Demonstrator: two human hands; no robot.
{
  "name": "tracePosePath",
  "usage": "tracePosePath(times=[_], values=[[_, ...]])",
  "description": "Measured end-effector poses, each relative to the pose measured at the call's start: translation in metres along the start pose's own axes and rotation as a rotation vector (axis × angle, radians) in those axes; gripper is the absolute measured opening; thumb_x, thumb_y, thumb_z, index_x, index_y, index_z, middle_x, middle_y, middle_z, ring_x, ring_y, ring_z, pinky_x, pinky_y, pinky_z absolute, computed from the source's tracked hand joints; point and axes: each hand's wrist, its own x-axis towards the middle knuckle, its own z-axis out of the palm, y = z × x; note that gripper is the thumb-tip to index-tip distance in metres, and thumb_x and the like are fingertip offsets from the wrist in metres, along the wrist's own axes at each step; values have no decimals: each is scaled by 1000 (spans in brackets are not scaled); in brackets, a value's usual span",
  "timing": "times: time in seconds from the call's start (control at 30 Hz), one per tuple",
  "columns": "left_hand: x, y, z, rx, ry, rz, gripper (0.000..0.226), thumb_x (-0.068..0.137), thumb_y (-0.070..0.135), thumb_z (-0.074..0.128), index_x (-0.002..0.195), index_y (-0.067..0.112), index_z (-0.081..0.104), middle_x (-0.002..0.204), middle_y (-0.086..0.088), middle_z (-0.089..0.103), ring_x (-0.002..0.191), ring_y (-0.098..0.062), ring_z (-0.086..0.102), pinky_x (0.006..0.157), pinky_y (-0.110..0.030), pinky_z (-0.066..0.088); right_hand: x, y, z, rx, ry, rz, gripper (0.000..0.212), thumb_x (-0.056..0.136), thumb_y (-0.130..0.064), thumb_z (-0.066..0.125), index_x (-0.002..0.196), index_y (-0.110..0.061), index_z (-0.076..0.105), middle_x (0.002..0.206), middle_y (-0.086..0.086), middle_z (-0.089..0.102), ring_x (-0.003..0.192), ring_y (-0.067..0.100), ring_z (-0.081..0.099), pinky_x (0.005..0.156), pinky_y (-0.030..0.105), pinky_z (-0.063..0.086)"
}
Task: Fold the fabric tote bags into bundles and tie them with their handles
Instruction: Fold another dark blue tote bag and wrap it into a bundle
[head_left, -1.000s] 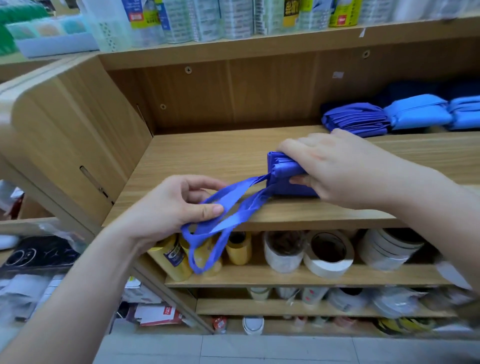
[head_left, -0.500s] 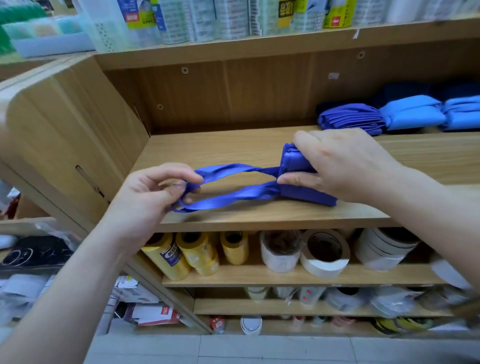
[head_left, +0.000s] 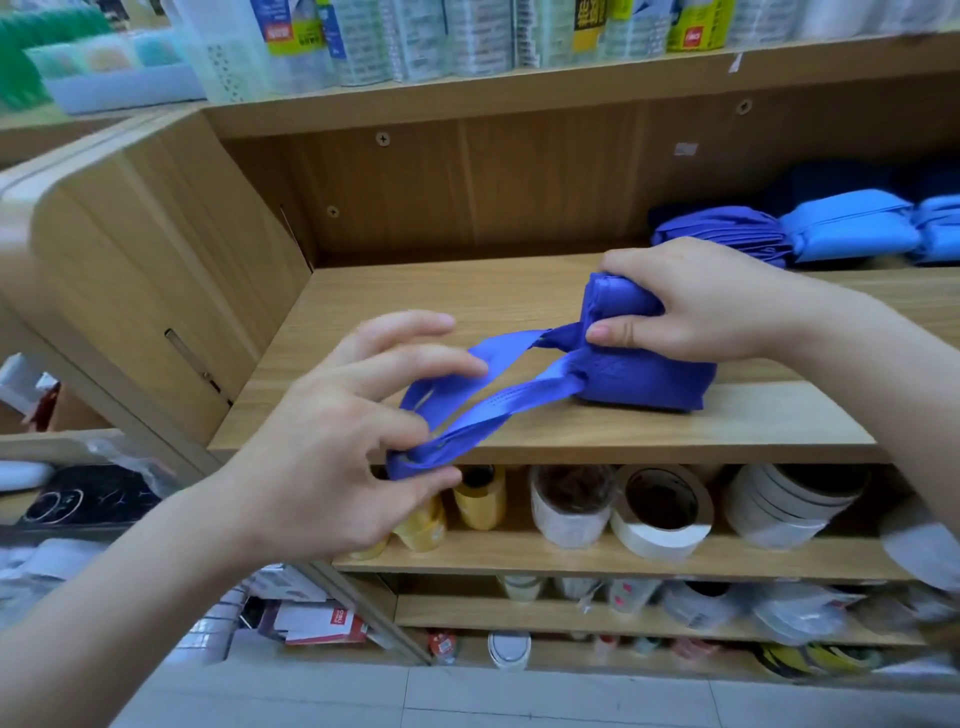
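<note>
While the right hand clamps the folded bundle on the shelf, the handles run out leftward to the left hand.

Head view. The bundle sits near the shelf's front edge. Right fingers are curled over its top, with the thumb pressed at the root where the handles leave the fabric. On the left hand, the thumb and lower fingers pinch the far end of the handle loops just off the shelf edge. Its index and middle fingers are spread and straight above the upper strap. The straps are roughly taut, side by side, not yet wrapped round the bundle.

Judged step: start of the tie. To do it well:
- Hold thumb pressure at the root so the folds cannot spring open.
- Keep both loops together and flat, no twist.
- Carry them round the bundle's middle under tension, then knot snug.

Slack is the likely fault, since a loose wrap lets the bundle unroll.

Other bundles lie at the shelf's back right, well apart. Tape rolls are on the shelf below.
</note>
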Motion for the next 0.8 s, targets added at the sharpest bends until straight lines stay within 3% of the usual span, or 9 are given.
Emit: tracePosePath(times=[0.13, 0.23, 0.33, 0.4, 0.47, 0.53, 0.63, 0.7, 0.8], values=[[13, 13, -7, -591, -77, -189, 37, 82, 35, 73, 62, 6, 64, 72, -5, 66, 85, -18, 70, 101, -34, 46, 8, 4, -2, 85, -62, 28, 35, 82, -55, 60, 83, -21, 58, 70, -9, 59, 67, 5, 54, 56, 27, 35], [26, 15, -10, -993, 78, -369, 33, 84, 45, 68, 89, 13, 74, 59, -4, 61, 52, -11, 57, 67, -23, 53, 10, 2, -2, 168, -85, 45, 29, 80, -54, 65, 82, -26, 58, 73, -11, 62, 69, 4, 57, 58, 28, 40], [38, 3, -5, -1355, 151, -453, 47, 85, 36, 67, 126, 15, 64, 78, -3, 59, 50, -11, 52, 68, -32, 57, 9, -5, -3, 211, -52, 34, 37, 79, -53, 69, 106, -34, 53, 82, -11, 62, 78, 8, 60, 68, 35, 49], [44, -7, -3, -1553, 161, -542, 54, 84, 30, 64, 136, 15, 56, 102, -7, 62, 52, -11, 53, 64, -31, 57, 3, -15, -6, 111, -53, -42, 63, 84, -46, 69, 132, -54, 29, 88, -13, 56, 79, 10, 57, 72, 34, 47], [50, -12, -2, -1663, 209, -625, 52, 88, 22, 49, 139, 15, 51, 115, -9, 65, 52, -10, 54, 59, -27, 56, -5, -30, -11, -140, -66, -124, 79, 92, -42, 61, 133, -71, 0, 92, -10, 42, 73, 13, 51, 68, 34, 45], [56, -9, -1, -1727, 225, -647, 55, 86, 14, 39, 141, 15, 47, 126, -10, 64, 53, -11, 56, 55, -24, 55, -9, -43, -13, -333, -55, -169, 73, 99, -39, 49, 131, -73, -8, 86, -7, 25, 65, 16, 45, 59, 33, 41], [66, -2, 3, -1812, 168, -576, 62, 83, 7, 38, 144, 15, 41, 139, -14, 55, 60, -17, 64, 57, -24, 57, -9, -50, -3, -389, 34, -191, 46, 98, -38, 45, 134, -61, 27, 83, -6, 20, 58, 12, 38, 46, 30, 30], [68, -4, 7, -1892, 210, -547, 63, 83, 4, 40, 145, 10, 38, 143, -17, 51, 67, -20, 67, 61, -25, 58, -7, -52, 5, -345, 107, -202, 24, 95, -45, 48, 119, -47, 53, 82, -7, 26, 55, 10, 31, 45, 25, 19], [59, -10, 11, -2095, 350, -551, 66, 79, 2, 49, 144, 0, 37, 143, -19, 50, 82, -24, 70, 72, -28, 59, -1, -47, 5, -226, 83, -119, 22, 95, -54, 44, 99, -41, 61, 77, -7, 36, 69, 13, 41, 49, 27, 21]])
